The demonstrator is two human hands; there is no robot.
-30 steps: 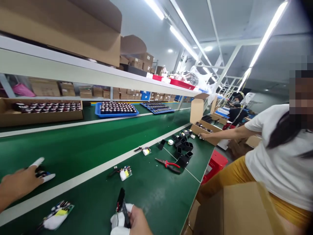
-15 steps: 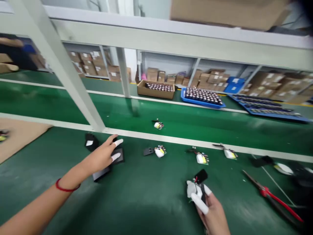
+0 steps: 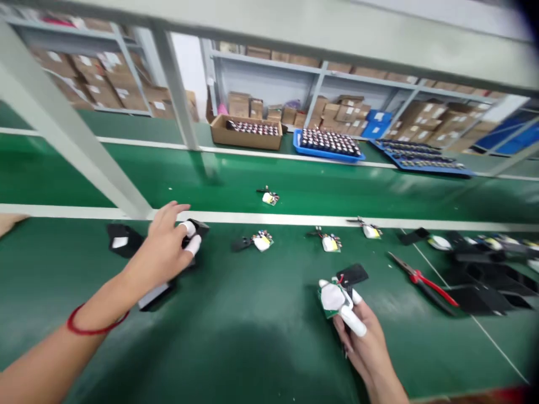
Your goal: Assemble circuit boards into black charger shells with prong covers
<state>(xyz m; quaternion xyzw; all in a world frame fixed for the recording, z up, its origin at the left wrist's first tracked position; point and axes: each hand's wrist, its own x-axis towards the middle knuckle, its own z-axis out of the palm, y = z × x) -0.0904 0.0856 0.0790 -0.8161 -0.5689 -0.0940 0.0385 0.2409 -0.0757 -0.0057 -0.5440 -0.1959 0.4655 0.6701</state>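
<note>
My left hand (image 3: 166, 241), white cots on its thumb and a fingertip, pinches a small black plastic case (image 3: 201, 227) that is tilted up from the bench. Under the wrist sits another black case (image 3: 155, 296), partly hidden. A black piece with a white label (image 3: 125, 240) lies to the left. My right hand (image 3: 362, 336), also in white finger cots, grips a green circuit board (image 3: 330, 306) with a white lump on it. Red wires join this board to a black plate (image 3: 352, 274) sticking out beyond the fingers.
Several board assemblies (image 3: 261, 241) lie across the green bench (image 3: 252, 336). Red-handled long-nose pliers (image 3: 421, 280) and black case parts (image 3: 475, 300) are at right. A grey post (image 3: 80, 123) rises at left. Behind stand a carton (image 3: 246, 137) and a blue tray (image 3: 328, 152).
My left hand has closed on a black case and tipped it up. My right hand still holds the board, now turned with its white lump towards me. The view has shifted to the right.
</note>
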